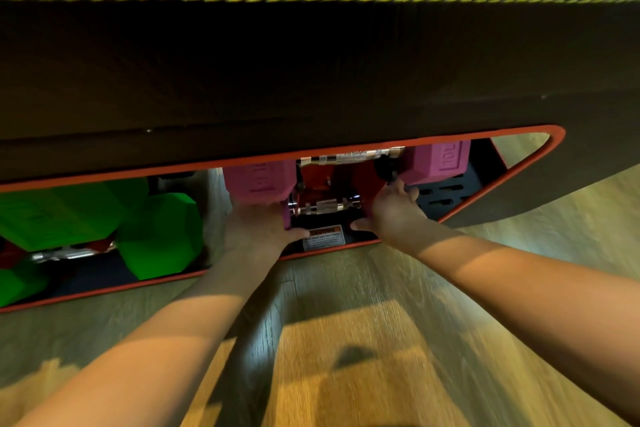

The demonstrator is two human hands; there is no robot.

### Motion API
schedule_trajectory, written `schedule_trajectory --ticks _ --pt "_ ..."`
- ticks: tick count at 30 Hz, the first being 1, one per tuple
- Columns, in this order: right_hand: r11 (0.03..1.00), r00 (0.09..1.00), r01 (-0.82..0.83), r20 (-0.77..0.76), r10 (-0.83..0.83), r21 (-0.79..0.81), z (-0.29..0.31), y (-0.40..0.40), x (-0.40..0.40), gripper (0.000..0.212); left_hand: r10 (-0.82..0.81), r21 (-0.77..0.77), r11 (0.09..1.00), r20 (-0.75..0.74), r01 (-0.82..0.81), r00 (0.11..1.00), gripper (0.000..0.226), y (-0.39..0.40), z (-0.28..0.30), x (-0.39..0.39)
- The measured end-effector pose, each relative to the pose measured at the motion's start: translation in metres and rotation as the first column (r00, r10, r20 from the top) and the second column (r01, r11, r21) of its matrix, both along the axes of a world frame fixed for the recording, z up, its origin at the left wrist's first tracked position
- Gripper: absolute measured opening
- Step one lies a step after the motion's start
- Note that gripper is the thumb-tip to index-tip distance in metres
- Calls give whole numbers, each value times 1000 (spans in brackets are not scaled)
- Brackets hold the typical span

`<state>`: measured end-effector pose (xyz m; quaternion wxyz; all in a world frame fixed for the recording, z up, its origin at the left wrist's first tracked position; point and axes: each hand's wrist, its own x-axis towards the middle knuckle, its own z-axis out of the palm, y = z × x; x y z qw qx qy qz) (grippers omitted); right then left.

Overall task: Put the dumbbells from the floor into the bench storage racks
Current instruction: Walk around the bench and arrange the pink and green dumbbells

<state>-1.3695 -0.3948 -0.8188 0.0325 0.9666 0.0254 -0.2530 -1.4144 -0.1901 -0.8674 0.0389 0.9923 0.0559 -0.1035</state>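
We are holding the front pink dumbbell [323, 206] inside the bench rack [450, 215], left hand [259, 229] apparently cupping its nine-o'clock head, right hand [394, 211] its three-o'clock head.

1. A pink dumbbell [346, 180] with hexagonal heads and a knurled chrome handle is lying lengthwise in the upper part of the storage rack [446, 191], just under the padded bench [311, 62]; its right head is showing raised digits.
2. A second pink dumbbell [323, 206] is sitting lower and nearer, its chrome handle lying level; both its heads are mostly hiding behind the hands.
3. Green dumbbells [104, 222], also hexagonal-headed with chrome handles, are resting in the left section of the same red-edged rack, well apart from the pink pair.
4. The rack is showing a black slotted shelf at right and a caution label [323, 237] on its front lip.
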Motion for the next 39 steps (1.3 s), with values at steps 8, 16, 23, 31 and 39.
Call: schedule_trajectory --ticks 8,16,23,31,39 --pt "1000 1000 -15 -8 16 25 6 1 2 87 -7 -194 981 0 7 1000 61 3 -7 2" --pt "998 998 -63 -33 62 -7 12 1 0 81 -33 -73 997 -18 31 999 74 7 -12 5" --pt "993 993 -108 -62 105 -50 16 3 2 83 0 -291 956 -103 -30 995 93 12 -3 6" --pt "991 990 -99 -109 89 -90 22 0 -10 105 -138 -672 739 -85 45 987 75 42 41 -23" --pt "956 910 -290 -321 263 -39 63 24 -78 89 14 -678 699 -305 -227 952 106 115 94 -70"
